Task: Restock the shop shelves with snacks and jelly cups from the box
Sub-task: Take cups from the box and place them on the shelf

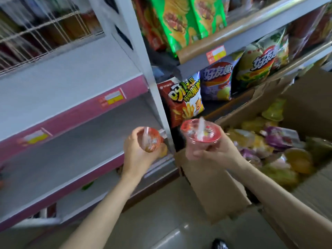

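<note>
Head view, tilted: white shelving (71, 72) with pink edge strips across the left half, price tags on the strips, the nearest shelf boards bare and grey. Right of the white upright, a second rack of shelves (251, 36) crowded with snack bags: green bags (188, 20) on the upper level, a purple bag (215, 81) and a yellow-green bag (255, 65) below, a red fries bag (181, 103) leaning at the near corner just beside the upright. Lower right, an open cardboard box (221, 191), flaps out, standing on the pale floor against the rack and filled with yellow, purple and orange packets and jelly cups (280, 141). Two bare forearms reaching up from the bottom edge. Left hand (138, 151) curled round a small orange jelly cup (150, 139), tipped on its side, in front of the bare shelf boards beside the upright. Right hand (213, 151) gripping from below a red-lidded jelly cup (200, 130), upright, lid toward the camera, a clear spoon lying across the lid; held above the box's near corner, in front of the fries bag. Both cups blurred, near each other but apart.
</note>
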A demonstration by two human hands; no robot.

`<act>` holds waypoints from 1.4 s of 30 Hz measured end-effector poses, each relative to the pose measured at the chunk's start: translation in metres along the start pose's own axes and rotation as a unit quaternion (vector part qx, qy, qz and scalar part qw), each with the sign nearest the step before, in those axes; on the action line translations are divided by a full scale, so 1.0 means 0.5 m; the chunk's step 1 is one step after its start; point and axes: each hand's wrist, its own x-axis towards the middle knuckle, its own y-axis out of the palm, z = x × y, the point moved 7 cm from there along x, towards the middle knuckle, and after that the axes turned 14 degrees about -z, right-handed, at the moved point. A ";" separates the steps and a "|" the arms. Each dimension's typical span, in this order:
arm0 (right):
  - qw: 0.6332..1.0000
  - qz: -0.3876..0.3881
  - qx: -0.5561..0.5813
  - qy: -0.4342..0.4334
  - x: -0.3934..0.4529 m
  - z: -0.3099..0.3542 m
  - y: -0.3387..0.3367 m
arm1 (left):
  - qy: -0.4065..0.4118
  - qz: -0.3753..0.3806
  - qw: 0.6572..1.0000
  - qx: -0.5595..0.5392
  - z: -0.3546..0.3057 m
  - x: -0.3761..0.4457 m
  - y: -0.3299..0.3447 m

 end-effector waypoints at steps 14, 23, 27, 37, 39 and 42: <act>0.970 -0.115 -0.188 -0.101 0.255 -0.093 0.470 | 0.048 -0.169 0.984 0.012 0.243 0.269 -0.069; 0.972 -0.115 -0.158 -0.132 0.365 -0.063 0.544 | 0.006 -0.212 0.975 -0.066 0.295 0.269 -0.073; 0.978 -0.103 -0.138 -0.114 0.367 -0.080 0.549 | 0.002 -0.212 0.974 -0.075 0.296 0.280 -0.069; 0.986 -0.070 -0.114 -0.104 0.126 -0.103 0.342 | 0.013 -0.143 0.990 -0.004 0.184 0.326 0.041; 0.986 -0.078 -0.115 -0.093 0.108 -0.111 0.315 | 0.015 -0.140 0.990 -0.027 0.177 0.338 0.055; 0.984 -0.101 -0.113 -0.091 0.106 -0.112 0.281 | 0.010 -0.136 0.989 -0.058 0.168 0.356 0.067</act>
